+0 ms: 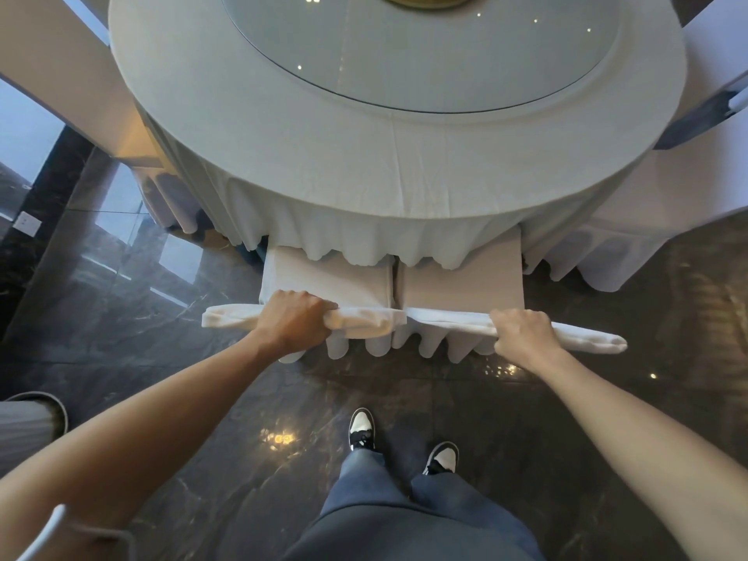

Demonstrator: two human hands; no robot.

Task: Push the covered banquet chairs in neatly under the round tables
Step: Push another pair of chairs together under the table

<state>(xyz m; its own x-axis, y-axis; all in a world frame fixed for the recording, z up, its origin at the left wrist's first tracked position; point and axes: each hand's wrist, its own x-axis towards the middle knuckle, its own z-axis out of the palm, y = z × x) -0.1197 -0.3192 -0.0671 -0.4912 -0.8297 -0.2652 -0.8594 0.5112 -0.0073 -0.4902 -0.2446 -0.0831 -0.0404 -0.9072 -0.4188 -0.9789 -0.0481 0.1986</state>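
Head view, the only one. Two covered banquet chairs side by side at near edge of round table, both seats partly under the hanging tablecloth. Left hand closed over top of backrest of left chair, fingers wrapped round the cloth-covered top rail; right hand likewise clamped on top rail of right chair. Both grips full, nothing slack visible. Seats touching or almost touching along inner edges; cannot tell which. Glass turntable at table centre, well clear of the work. Dark polished floor under chair skirts; feet near, set behind the pair, roughly between the two chairs. More covered chairs at far left and right of table, already tucked. Judgement: step in hand is pushing both chairs further in, roughly half done, since much of each seat shows. For a clean result: push level and equally with both arms, straight towards table centre, so backs end parallel to table edge and in one line. Keep hold low on rail to avoid tipping or dragging covers off. Risk: skirt hems catching under legs, tablecloth bunching on seats.
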